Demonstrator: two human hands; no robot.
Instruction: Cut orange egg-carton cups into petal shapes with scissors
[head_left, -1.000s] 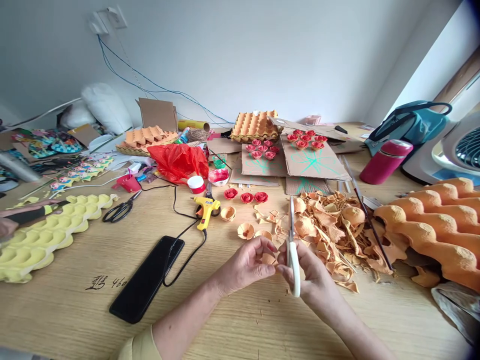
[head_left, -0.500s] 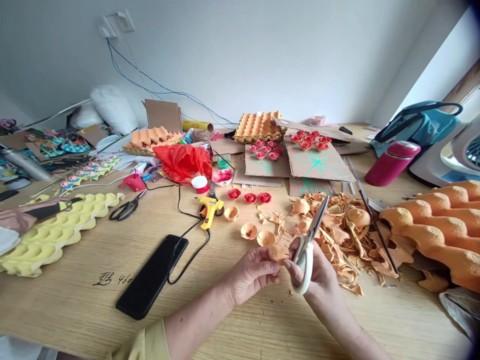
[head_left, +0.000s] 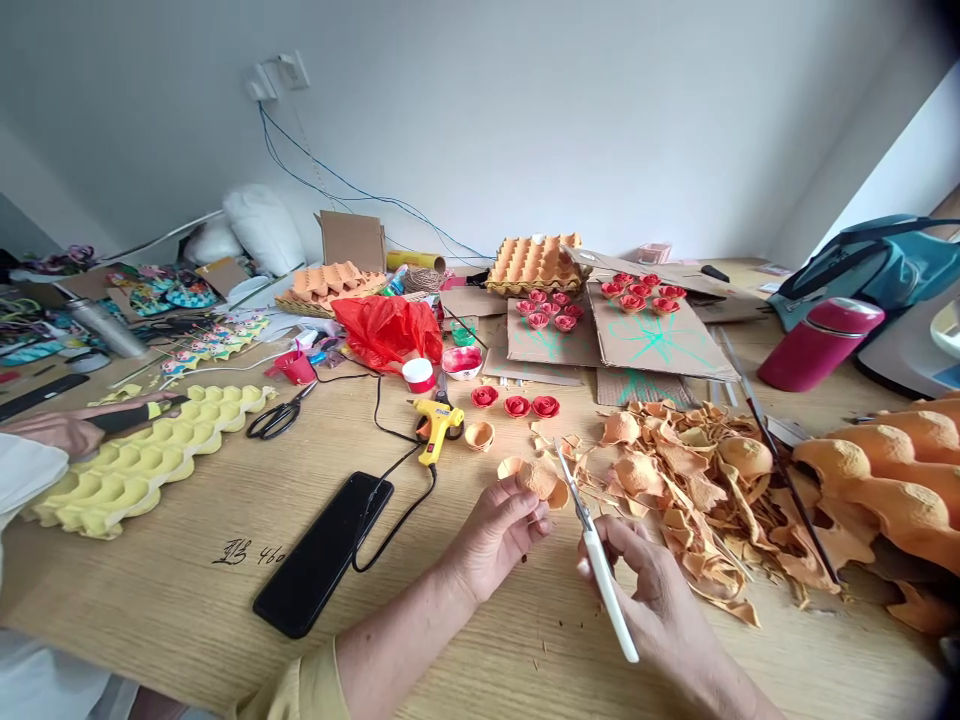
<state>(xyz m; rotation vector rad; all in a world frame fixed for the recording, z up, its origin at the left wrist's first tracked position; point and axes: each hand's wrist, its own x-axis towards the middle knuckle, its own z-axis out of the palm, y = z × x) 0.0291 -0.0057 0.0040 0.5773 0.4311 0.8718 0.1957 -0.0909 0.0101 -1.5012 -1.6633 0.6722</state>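
Observation:
Between the thumb and fingers of my left hand is an orange egg-carton cup, its rounded, rough side facing up. My right hand grips white-handled scissors, blades pointing up and away, a little right of the cup and apart from it. Partly hidden behind the held cup lie cut cups on the table. Another cut cup sits just beyond, near a yellow glue gun. To the right spreads a heap of orange carton scraps.
Red paper roses stand in a row past the cups. A black phone lies left, by the glue gun's cord. Another person's hand is at a yellow egg tray. A pink bottle and orange egg tray are right.
The scissors have turned from leaning right to leaning left, and my right hand has moved lower, away from the cup. My left hand has shifted slightly left and up with the cup. The view has shifted.

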